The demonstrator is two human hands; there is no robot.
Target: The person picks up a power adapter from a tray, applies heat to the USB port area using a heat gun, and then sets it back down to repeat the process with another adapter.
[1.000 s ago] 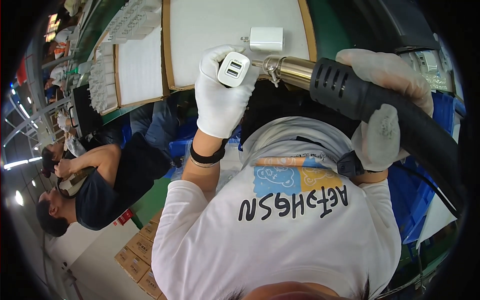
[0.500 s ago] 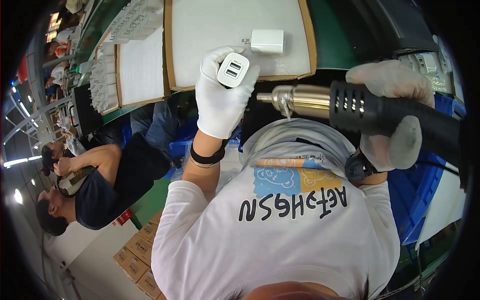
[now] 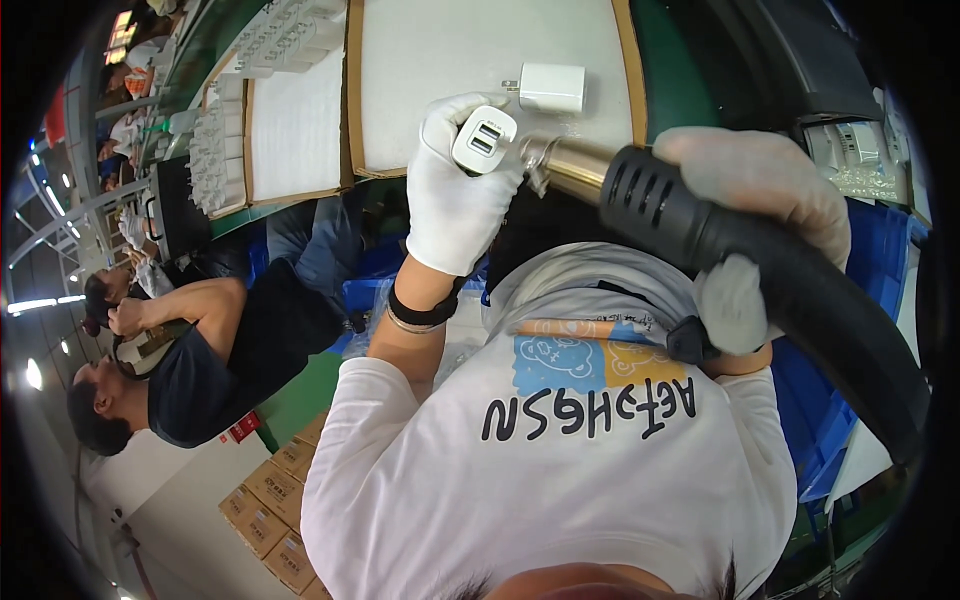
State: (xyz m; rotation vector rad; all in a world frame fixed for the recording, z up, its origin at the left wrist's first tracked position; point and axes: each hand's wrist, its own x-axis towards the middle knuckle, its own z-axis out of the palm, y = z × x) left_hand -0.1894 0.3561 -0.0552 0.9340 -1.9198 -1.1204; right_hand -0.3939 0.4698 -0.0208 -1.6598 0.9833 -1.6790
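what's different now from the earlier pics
After dipping away, the black tool in the right hand has swung left and up in the picture, its metal nozzle again close to the two-port charger. Nothing was taken up or let go. The left hand still holds that charger; the second charger still lies on the white sheet.

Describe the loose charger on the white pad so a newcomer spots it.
Top centre is a broad white pad with cardboard edging. On its right half lies a white charger, prongs pointing left. It lies alone, ungripped, unlike the held charger in the left hand.
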